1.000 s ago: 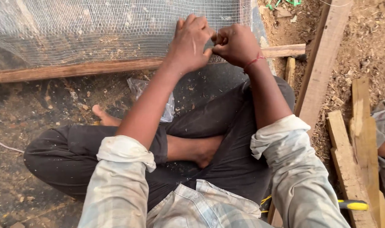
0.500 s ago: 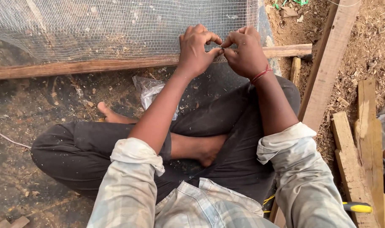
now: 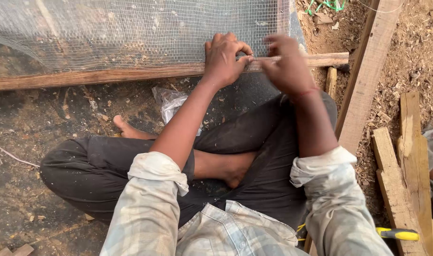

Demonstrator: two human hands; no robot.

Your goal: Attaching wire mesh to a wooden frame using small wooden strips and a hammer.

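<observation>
Wire mesh (image 3: 131, 33): fine, grey, square-celled sheet, laid across the upper part of the view, its lower edge resting along a long wooden batten (image 3: 93, 76) that lies on the dirt ground (image 3: 17, 123).

Left hand (image 3: 224, 59): pressed on the mesh edge where it meets the batten, fingers curled, thumb and forefinger pinched together at the mesh rim. Whether a fastener or wire end is held in the pinch cannot be told.

Right hand (image 3: 286, 66): blurred, held just beside the left hand over the same edge, fingers bent inward. Whether anything is gripped cannot be told.

Legs: crossed, in dark trousers (image 3: 102, 170), directly below the work; bare foot (image 3: 226, 168) tucked in the lap.

Surroundings: crumpled clear plastic bag (image 3: 171, 102) on the ground near the knee; slanted wooden plank (image 3: 368, 71) to the right; stacked timber offcuts (image 3: 406, 156) beyond it; yellow-handled tool (image 3: 396, 233) by the right hip; green cord (image 3: 328, 4) at the top edge.

Risks, as judged: fingertips could be pricked or cut by loose wire ends, since bare hands are worked right at the cut rim. The mesh could be pulled off the batten line if tension is applied unevenly. Bare feet could be snagged if the mesh edge sags.
</observation>
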